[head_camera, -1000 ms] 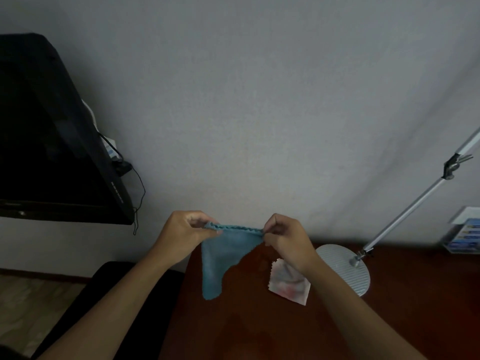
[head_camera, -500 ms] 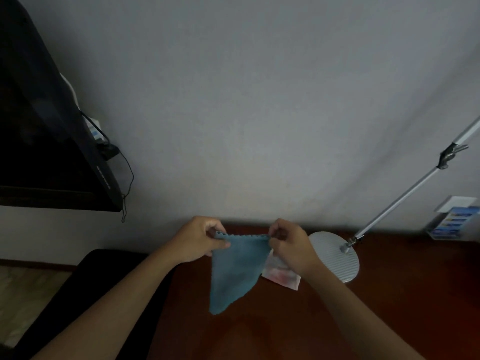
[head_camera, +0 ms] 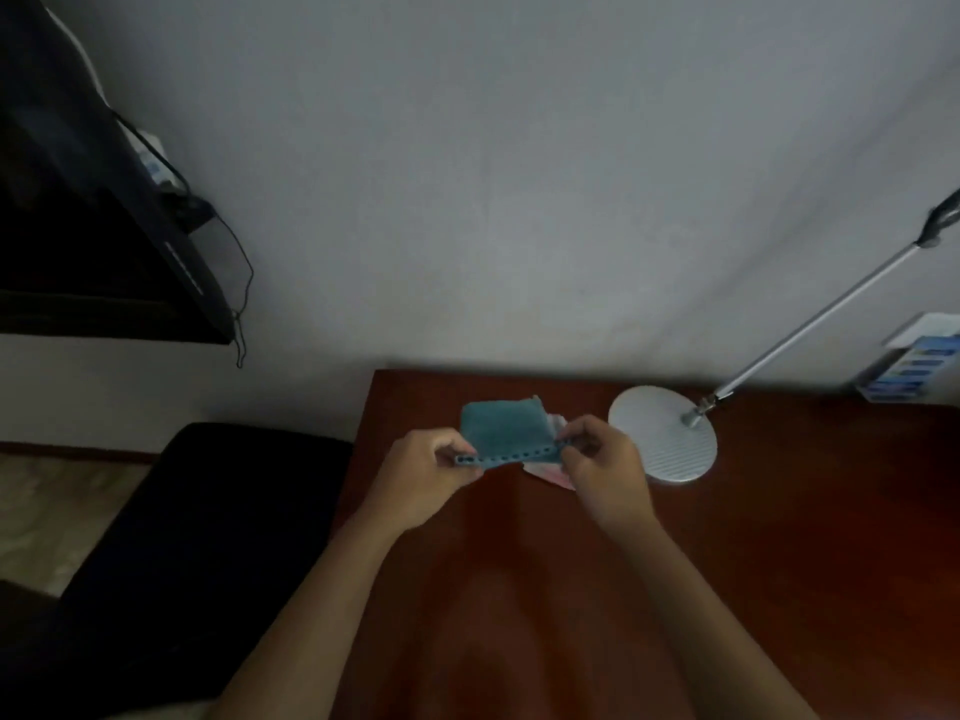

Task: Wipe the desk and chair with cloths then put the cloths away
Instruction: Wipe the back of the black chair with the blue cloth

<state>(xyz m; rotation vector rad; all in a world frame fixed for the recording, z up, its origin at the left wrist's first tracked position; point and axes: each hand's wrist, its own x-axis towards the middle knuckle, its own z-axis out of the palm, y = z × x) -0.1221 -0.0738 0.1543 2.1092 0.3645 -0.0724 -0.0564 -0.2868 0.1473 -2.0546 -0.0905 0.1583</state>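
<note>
A blue cloth (head_camera: 503, 426) is stretched between my two hands above the dark red desk (head_camera: 779, 537), its body folded away from me toward the wall. My left hand (head_camera: 426, 467) pinches the near left corner of its stitched edge. My right hand (head_camera: 605, 467) pinches the near right corner. A white cloth with pink marks (head_camera: 545, 472) lies on the desk under the blue one, mostly hidden by it and by my right hand. The black chair (head_camera: 197, 537) stands left of the desk.
A lamp's round silver base (head_camera: 662, 441) sits on the desk right of my hands, its arm (head_camera: 831, 309) slanting up to the right. A blue and white box (head_camera: 909, 371) stands by the wall at far right. A black screen (head_camera: 78, 226) with cables hangs at upper left.
The blue cloth hung down from my hands as a point; now it is lowered over the desk and flipped away from me. My view has tilted down.
</note>
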